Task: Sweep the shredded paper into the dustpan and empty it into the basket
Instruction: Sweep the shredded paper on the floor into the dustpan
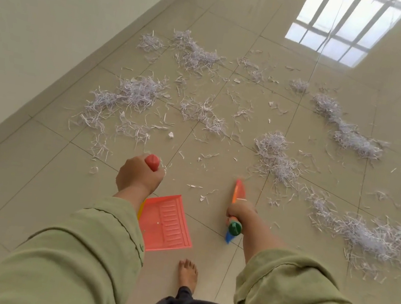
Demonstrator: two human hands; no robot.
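Shredded white paper lies scattered in clumps over the tiled floor ahead, with more shreds at the right. My left hand grips the red-capped handle of a pink dustpan, whose tray hangs low over the floor near my feet. My right hand grips a broom handle with a green end cap; its orange and blue head points toward the paper. The basket is not in view.
A white wall runs along the left, meeting the floor in a diagonal line. My bare foot stands just behind the dustpan. A window's bright reflection shines on the tiles at the far right.
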